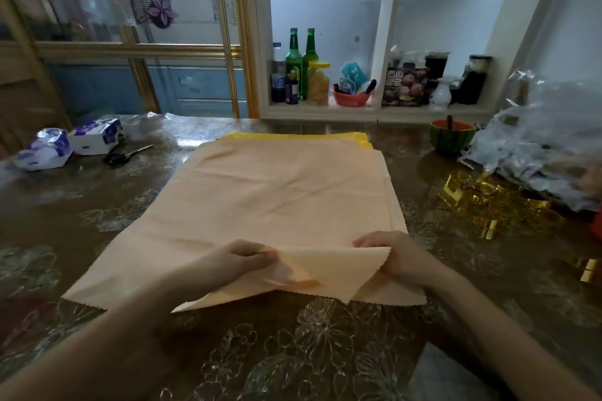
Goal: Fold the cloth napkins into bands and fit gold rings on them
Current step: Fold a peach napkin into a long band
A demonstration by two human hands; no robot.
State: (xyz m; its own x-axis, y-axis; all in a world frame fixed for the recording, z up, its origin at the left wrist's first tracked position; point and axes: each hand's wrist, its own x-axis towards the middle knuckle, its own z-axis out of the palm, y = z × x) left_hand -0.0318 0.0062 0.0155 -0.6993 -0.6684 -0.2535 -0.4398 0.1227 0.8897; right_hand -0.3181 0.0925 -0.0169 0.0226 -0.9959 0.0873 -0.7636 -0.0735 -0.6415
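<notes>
My left hand (241, 262) and right hand (391, 257) each pinch the peach napkin (277, 192) by its hem, near the table (293, 352) front edge. I should lift evenly, leaving what seems another layer flat.

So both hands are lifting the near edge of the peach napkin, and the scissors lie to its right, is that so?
Not quite. The head view shows the scissors lying to the left of the peach napkin, beside the tissue packs. The rest holds: the left hand and right hand both pinch its near edge and lift it.
</notes>
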